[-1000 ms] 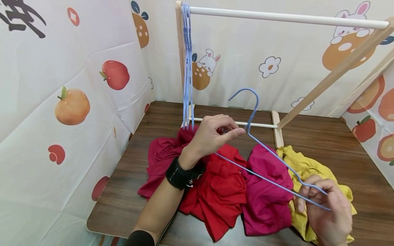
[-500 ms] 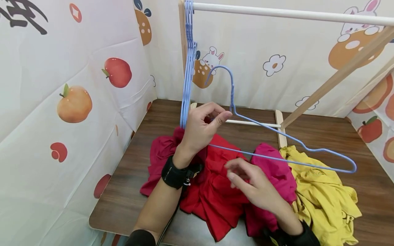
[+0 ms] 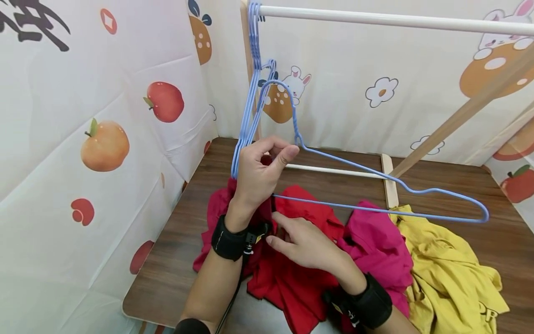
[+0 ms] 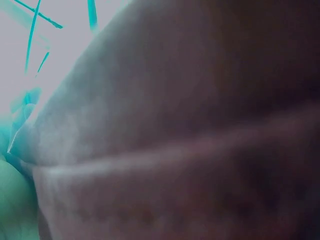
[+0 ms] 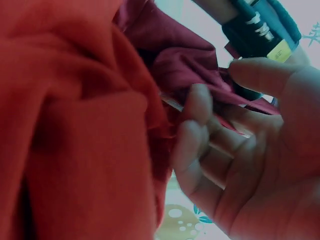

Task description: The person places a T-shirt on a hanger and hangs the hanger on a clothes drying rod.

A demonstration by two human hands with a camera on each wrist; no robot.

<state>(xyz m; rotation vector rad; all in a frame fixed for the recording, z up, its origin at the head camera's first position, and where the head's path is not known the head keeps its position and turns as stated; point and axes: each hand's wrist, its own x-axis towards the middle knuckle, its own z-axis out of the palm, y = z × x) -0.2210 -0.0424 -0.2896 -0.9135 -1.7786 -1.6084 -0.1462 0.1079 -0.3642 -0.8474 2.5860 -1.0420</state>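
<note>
My left hand (image 3: 254,178) is raised in the middle of the head view, gripping a dark red garment (image 3: 223,202) with thumb and bent fingers. One blue wire hanger (image 3: 354,162) extends right from behind this hand, its hook up and its left end hidden by hand and cloth. Below it my right hand (image 3: 306,243) reaches left, fingertips at the dark red cloth. In the right wrist view its thumb and loosely bent fingers (image 5: 192,145) stand apart beside the dark red cloth (image 5: 185,70). Blurred dark cloth (image 4: 175,100) fills most of the left wrist view.
Several blue hangers (image 3: 250,106) hang at the left end of the rack's white rail (image 3: 375,18). A red garment (image 3: 292,287), a magenta garment (image 3: 377,246) and a yellow garment (image 3: 454,273) lie crumpled on the wooden table (image 3: 162,273). Printed cloth walls (image 3: 125,199) enclose the table.
My right hand has left the hanger's right end and moved left to the dark red cloth. My left hand has shifted left with garment and hanger, and the hanging hangers have swung.
</note>
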